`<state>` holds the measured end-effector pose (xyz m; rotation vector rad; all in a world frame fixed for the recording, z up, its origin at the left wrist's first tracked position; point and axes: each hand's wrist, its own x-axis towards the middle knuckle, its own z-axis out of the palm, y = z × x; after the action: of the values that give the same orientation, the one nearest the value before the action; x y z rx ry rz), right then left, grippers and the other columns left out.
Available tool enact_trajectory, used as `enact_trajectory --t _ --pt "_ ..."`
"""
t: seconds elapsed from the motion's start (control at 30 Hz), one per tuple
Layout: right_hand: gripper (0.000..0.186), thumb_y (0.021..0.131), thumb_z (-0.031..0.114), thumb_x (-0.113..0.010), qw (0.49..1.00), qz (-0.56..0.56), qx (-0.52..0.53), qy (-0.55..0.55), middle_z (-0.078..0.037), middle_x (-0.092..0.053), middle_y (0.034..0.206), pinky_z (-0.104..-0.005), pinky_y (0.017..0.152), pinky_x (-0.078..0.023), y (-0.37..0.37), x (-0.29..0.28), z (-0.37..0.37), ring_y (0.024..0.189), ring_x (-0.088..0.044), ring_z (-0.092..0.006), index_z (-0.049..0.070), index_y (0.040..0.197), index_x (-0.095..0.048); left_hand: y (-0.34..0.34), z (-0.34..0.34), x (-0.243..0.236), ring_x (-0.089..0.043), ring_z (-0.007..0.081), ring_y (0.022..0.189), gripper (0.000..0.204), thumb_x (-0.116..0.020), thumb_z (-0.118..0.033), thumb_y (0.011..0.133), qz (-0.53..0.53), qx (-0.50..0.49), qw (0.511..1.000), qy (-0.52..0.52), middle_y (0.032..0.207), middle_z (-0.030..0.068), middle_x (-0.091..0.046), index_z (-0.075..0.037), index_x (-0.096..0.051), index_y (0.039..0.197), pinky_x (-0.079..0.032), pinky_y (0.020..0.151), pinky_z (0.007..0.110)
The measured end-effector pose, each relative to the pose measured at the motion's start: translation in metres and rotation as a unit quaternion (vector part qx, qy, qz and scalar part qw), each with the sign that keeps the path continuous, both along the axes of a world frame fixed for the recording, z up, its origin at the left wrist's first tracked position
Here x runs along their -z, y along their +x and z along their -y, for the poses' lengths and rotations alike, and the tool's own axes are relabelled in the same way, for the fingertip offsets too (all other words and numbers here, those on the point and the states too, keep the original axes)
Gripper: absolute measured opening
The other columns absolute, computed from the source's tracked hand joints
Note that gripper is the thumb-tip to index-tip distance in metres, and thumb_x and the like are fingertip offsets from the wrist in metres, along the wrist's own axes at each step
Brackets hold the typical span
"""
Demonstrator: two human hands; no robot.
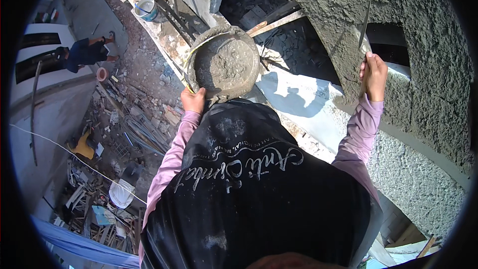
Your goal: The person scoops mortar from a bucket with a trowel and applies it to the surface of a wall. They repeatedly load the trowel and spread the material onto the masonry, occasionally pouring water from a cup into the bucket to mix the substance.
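Note:
Just in front of my body, my left hand (193, 100) grips the near-left rim of a round bucket (226, 62) of wet grey mortar, beside its yellowish wire handle. Higher on the right, my right hand (373, 72) is closed round a metal trowel (365, 27), its narrow-looking blade pointing upward against the rough, freshly coated grey wall (333, 5). The trowel's handle is mostly hidden in my fingers. Below the wall's dark opening runs a pale, sunlit ledge (294, 92).
A plank platform (169, 45) holds a small paint bucket (146, 8). Down on the left, a person in dark clothes (82, 56) stands among rubble and scrap wood (129, 124). A white line (59, 147) crosses that side, and blue fabric (79, 241) hangs lower left.

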<state>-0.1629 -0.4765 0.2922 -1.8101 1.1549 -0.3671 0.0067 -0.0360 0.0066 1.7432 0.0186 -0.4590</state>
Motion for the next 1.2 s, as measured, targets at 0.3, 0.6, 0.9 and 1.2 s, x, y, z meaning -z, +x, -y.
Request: enact_trajectory --t 0.3,0.6,0.9,1.2 --pt "0.020 0.077 0.017 -0.064 0.824 -0.286 -0.388 -0.297 -0.024 -0.063 0.082 -0.0469 0.077 -0.052 0.093 0.206 -0.177 0.080 -0.064 -0.0417 0.000 0.086 -0.067 0.010 0.015 -0.004 -0.061 0.0111 0.071 0.017 -0.068 0.001 0.075 -0.023 0.005 1.000 -0.014 0.083 0.0054 -0.069 0.003 -0.065 0.092 -0.050 0.067 0.028" --pt "0.023 0.076 0.019 -0.069 0.938 -0.036 -0.340 -0.063 -0.023 -0.065 0.081 -0.0437 0.073 -0.051 0.066 0.216 -0.202 0.079 -0.065 -0.0403 -0.003 0.084 -0.067 0.011 0.014 -0.001 -0.059 0.0095 0.068 0.018 -0.064 0.004 0.075 -0.033 0.000 0.999 -0.027 0.081 0.0021 -0.067 0.002 -0.065 0.093 -0.049 0.063 0.026" --pt "0.019 0.076 0.015 -0.063 0.845 -0.187 -0.385 -0.321 -0.021 -0.064 0.087 -0.0476 0.072 -0.053 0.087 0.192 -0.152 0.077 -0.065 -0.0402 -0.002 0.084 -0.067 0.007 -0.002 0.008 -0.059 0.0101 0.069 0.015 -0.066 0.003 0.075 -0.046 -0.036 0.993 -0.104 0.081 0.0028 -0.067 0.003 -0.064 0.090 -0.049 0.064 0.027" --pt "0.020 0.078 0.017 -0.062 0.844 -0.147 -0.487 -0.170 -0.021 -0.063 0.087 -0.0475 0.075 -0.051 0.090 0.239 -0.196 0.083 -0.064 -0.0402 -0.001 0.084 -0.065 -0.002 -0.003 0.006 -0.058 0.0096 0.067 0.015 -0.068 0.000 0.075 -0.055 -0.042 0.997 -0.032 0.080 0.0022 -0.067 0.002 -0.065 0.089 -0.048 0.063 0.027"
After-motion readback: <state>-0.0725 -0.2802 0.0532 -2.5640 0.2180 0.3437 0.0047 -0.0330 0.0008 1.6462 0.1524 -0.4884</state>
